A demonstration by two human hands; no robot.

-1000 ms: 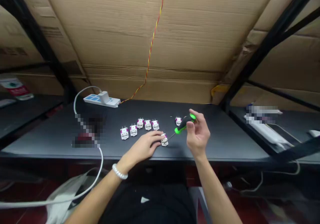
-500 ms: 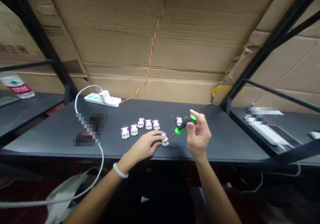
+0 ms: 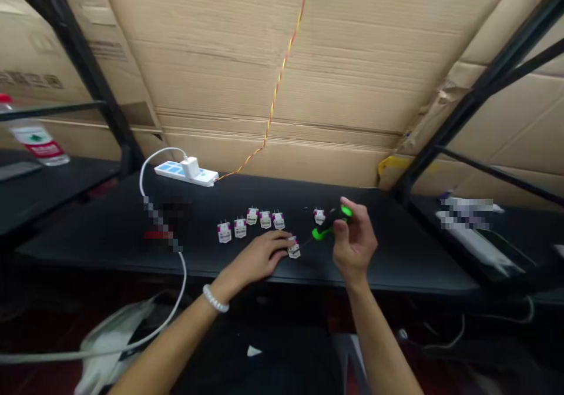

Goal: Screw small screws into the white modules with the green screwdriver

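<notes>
My left hand (image 3: 259,255) rests on the black tabletop, its fingers closed against the side of a small white-and-purple plug part (image 3: 294,248). My right hand (image 3: 356,245) grips a screwdriver (image 3: 326,223) by its black-and-green handle. Its thin shaft slants down to the left, and the tip meets the held part; whether it sits in a screw is too small to tell. Just behind the handle lies a similar plug part (image 3: 319,216). Several more with metal prongs stand in a loose row left of my left hand, among them one plug part (image 3: 224,231) at the row's end.
A white power strip (image 3: 207,177) with a charger (image 3: 190,167) lies at the back left, its white cable (image 3: 183,277) looping over the front edge. Cardboard (image 3: 247,60) walls the back. Black metal posts (image 3: 467,107) flank the desk; a bottle (image 3: 42,142) stands far left.
The camera's view has shifted slightly, and the scene sits a little to the right. Both hands keep nearly the same pose, with the screwdriver tip still at the plug part.
</notes>
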